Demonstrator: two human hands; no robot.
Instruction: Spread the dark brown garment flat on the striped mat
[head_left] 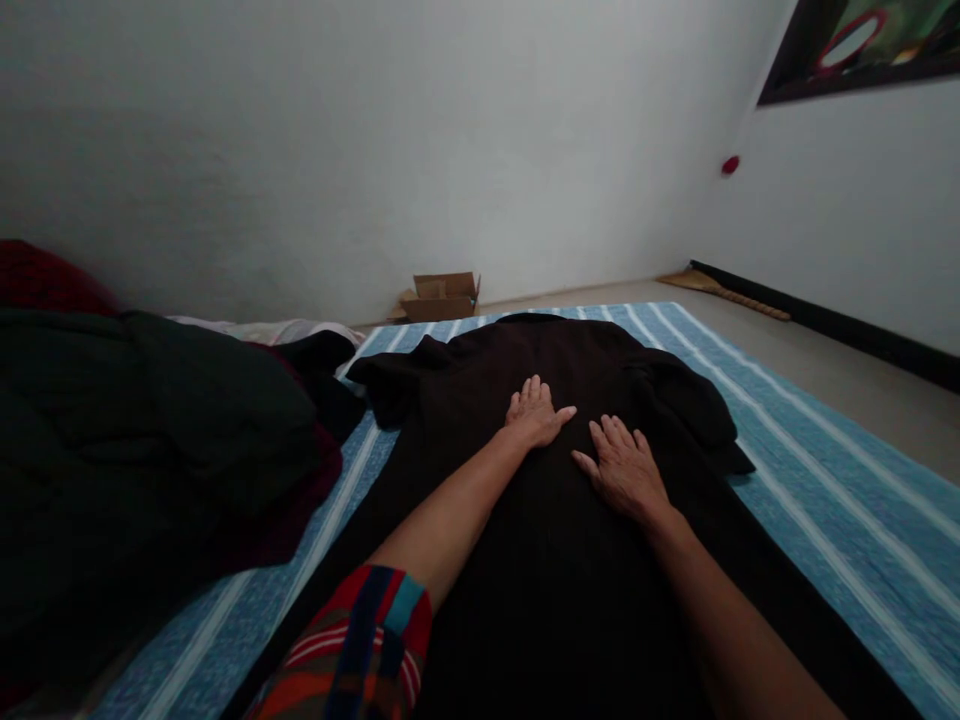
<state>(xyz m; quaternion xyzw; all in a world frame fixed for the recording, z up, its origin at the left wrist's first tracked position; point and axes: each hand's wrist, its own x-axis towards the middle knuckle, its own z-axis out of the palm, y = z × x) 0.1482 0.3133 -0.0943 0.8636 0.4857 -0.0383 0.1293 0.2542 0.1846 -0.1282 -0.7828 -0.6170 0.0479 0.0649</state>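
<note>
Fingers lie flat and slightly spread on the dark garment point(555, 520), clamped on nothing: both palms press down on the cloth, and neither hand pinches or grips a fold. The left hand point(535, 414) rests a little farther up the garment, toward its collar end; the right hand point(622, 468) sits just beside it, thumbs nearly meeting over the garment's middle.

The garment itself is spread face-down or face-up, I cannot tell which, along the blue striped mat point(825, 480), with its short sleeves bunched at either side of the hands and its hem running back under the forearms.

Judged from this pose, the work in hand is flattening the cloth. To do it well, the palms should probably stay flat and slide outward from the garment's centre line toward each sleeve, with even, light pressure so the fabric does not drag and ruck up on the mat. The crumpled sleeves look like the parts that most need opening out.

Left of the garment lies a heap of dark clothes point(150, 440); beyond its collar end, by the wall, stands a cardboard box point(441, 296).
</note>
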